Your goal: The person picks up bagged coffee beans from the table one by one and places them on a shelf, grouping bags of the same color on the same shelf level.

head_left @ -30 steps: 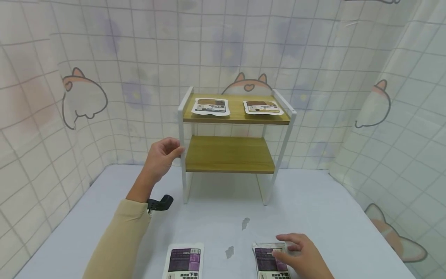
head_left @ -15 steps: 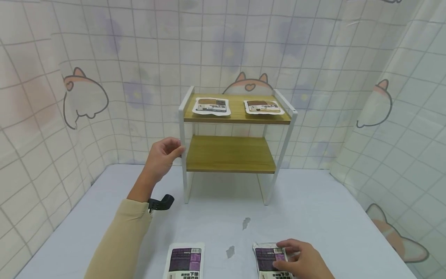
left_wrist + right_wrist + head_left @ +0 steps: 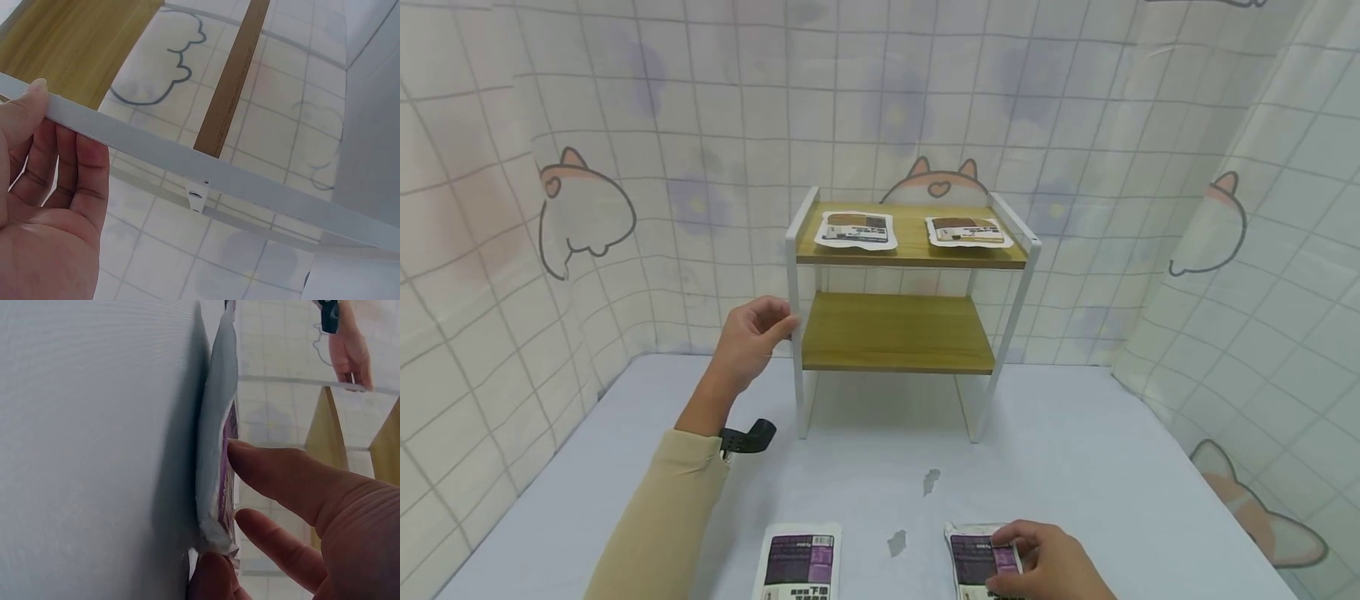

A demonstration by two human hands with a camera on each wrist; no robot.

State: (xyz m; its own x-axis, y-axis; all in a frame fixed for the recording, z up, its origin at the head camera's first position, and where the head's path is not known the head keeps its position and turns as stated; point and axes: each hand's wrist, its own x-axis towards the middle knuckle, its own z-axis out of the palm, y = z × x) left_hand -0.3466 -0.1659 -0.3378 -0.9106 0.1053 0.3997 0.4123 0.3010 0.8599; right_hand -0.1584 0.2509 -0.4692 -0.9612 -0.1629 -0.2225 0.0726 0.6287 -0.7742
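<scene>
My left hand (image 3: 747,343) pinches the white left upright of a two-tier shelf rack (image 3: 897,367). In the left wrist view the thumb lies on one side of the white bar (image 3: 150,140) and curled fingers on the other. Low in the head view, my right hand (image 3: 1048,562) grips the right side of a flat white packet (image 3: 972,560) with a purple and black label. Seen edge-on in the right wrist view, this packet (image 3: 219,444) has one digit on its printed face and another tucked at its lower edge. Its front part is cut off by the frame.
A similar purple-labelled packet (image 3: 799,562) lies left on the white table (image 3: 1075,450). Two brown-labelled packets, a left one (image 3: 856,231) and a right one (image 3: 968,232), lie on the upper shelf. Grey patches (image 3: 897,543) mark the tabletop. Grid-patterned curtains (image 3: 730,100) surround the table.
My right hand has moved slightly down and closed its fingers in on the packet's right side. The left hand stays on the rack's upright.
</scene>
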